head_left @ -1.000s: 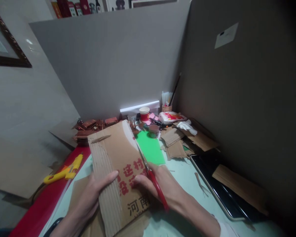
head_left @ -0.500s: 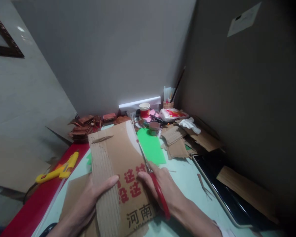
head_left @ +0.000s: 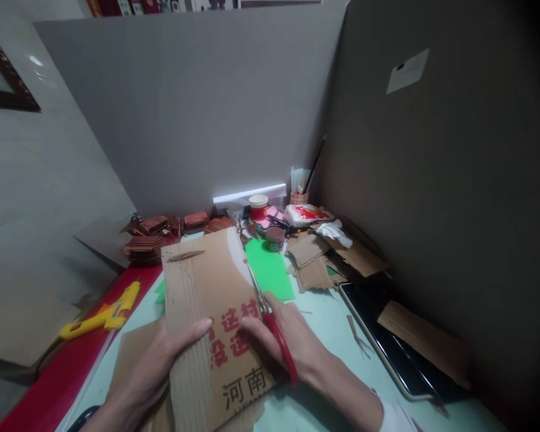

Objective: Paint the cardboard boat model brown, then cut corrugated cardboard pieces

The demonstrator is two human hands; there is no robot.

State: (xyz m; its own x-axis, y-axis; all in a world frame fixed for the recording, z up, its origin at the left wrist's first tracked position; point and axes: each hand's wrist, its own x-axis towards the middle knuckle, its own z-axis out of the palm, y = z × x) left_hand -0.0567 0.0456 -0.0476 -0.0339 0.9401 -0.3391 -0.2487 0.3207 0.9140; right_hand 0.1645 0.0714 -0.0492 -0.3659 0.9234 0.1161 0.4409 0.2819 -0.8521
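Observation:
A piece of printed cardboard (head_left: 207, 282) is tilted up before me, its left strip peeled down to the ribbed layer. My left hand (head_left: 171, 354) grips its left side, thumb across the front and fingers hidden behind. In my right hand (head_left: 288, 336) are red-handled scissors (head_left: 279, 339), their blades lying along the cardboard's right edge. That thumb rests near the red print, and the other fingers are partly hidden. Near the top of the sheet lies a torn brown scrap (head_left: 186, 256). Another cardboard sheet (head_left: 132, 354) lies beneath on the left.
A yellow glue gun (head_left: 103, 312) lies on the red strip at left. Behind the sheet are green paper (head_left: 270, 270), a small jar (head_left: 275, 238) and a red-and-white cup (head_left: 258, 207). Cardboard scraps (head_left: 312, 267) and a black glossy panel (head_left: 387, 336) are at right.
The view has tilted up and shifted slightly, bringing a shelf row into sight at the top. Both hands keep their hold on the cardboard and scissors, with little change between them.

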